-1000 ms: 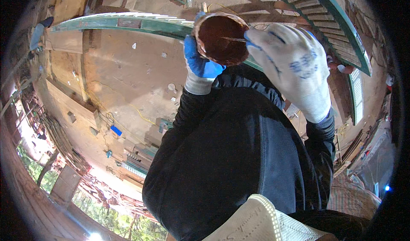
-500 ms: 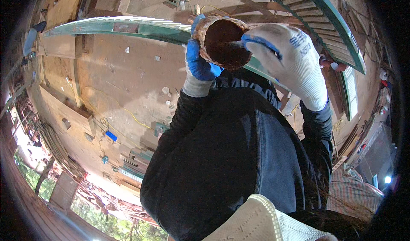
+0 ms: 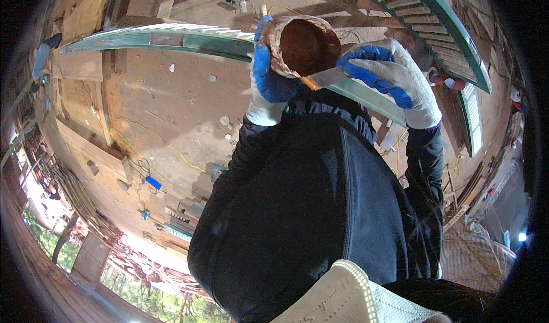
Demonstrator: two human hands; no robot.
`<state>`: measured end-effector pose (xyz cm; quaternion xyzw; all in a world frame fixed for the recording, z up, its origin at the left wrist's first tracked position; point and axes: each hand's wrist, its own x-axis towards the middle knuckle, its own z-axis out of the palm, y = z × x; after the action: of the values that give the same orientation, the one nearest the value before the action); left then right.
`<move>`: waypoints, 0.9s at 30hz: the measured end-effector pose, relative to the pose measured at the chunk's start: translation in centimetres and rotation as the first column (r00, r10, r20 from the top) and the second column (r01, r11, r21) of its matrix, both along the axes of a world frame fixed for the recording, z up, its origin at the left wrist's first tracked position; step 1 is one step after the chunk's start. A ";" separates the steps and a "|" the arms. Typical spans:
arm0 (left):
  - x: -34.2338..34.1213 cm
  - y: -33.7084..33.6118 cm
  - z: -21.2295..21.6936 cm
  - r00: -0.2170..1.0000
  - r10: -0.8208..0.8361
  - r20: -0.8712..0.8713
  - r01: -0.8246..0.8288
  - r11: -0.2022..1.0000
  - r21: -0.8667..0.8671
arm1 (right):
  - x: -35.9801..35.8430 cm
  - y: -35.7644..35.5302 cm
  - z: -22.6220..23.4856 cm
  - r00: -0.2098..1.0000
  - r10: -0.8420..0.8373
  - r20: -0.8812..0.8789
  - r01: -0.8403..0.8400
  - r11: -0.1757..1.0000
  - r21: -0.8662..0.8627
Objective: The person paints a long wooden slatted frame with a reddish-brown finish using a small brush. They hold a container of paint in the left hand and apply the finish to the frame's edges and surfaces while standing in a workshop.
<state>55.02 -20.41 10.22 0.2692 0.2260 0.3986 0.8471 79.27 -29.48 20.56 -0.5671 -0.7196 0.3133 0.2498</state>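
Note:
My left hand (image 3: 266, 80), in a blue-coated white glove, is wrapped round a round pot (image 3: 275, 44) with a rough, smeared outer wall. The pot is tilted so that its brown-coated inside shows. My right hand (image 3: 394, 74), gloved the same way, grips a putty knife (image 3: 330, 77); the glove hides the handle. Orange-brown paste sits on the blade's tip, which is at the pot's lower rim. Whether blade and rim touch I cannot tell.
A long green louvred shutter (image 3: 211, 44) stretches across beyond my hands. Another louvred shutter (image 3: 452, 34) stands at the upper right. On the brown floor are a yellow cord (image 3: 182, 154), a blue block (image 3: 152, 183) and wooden boards (image 3: 91, 143) at left.
The putty knife has come out of the pot's inside to its lower rim, and paste now shows on its tip. My right hand has turned over; the pot has tipped slightly.

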 end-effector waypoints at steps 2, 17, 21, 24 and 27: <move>-0.3 0.0 -0.3 1.000 0.005 -0.010 -0.004 0.999 0.039 | 0.7 -0.1 -0.3 0.991 0.031 -0.134 -0.032 0.999 -0.008; -6.1 1.6 -0.9 0.895 0.329 0.302 -0.165 0.872 -0.461 | -0.4 -5.4 -6.3 0.856 -0.091 0.509 -0.045 0.968 0.248; -6.3 0.9 -0.4 0.910 0.368 0.191 -0.247 0.852 -0.462 | -1.0 -5.8 -7.1 0.793 -0.089 0.603 -0.096 0.958 0.268; -5.9 0.5 -1.0 0.931 0.365 -0.009 -0.343 0.865 -0.365 | -1.3 -5.6 -7.1 0.789 -0.098 0.607 -0.110 0.949 0.296; -5.4 0.2 -0.6 0.923 0.351 -0.157 -0.381 0.887 -0.262 | -1.6 -5.3 -7.2 0.844 -0.090 0.530 -0.103 0.941 0.323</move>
<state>49.62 -20.16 9.62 0.1164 0.3724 0.4995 0.7735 77.71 -34.83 13.32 -0.5778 -0.8054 0.0142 0.1313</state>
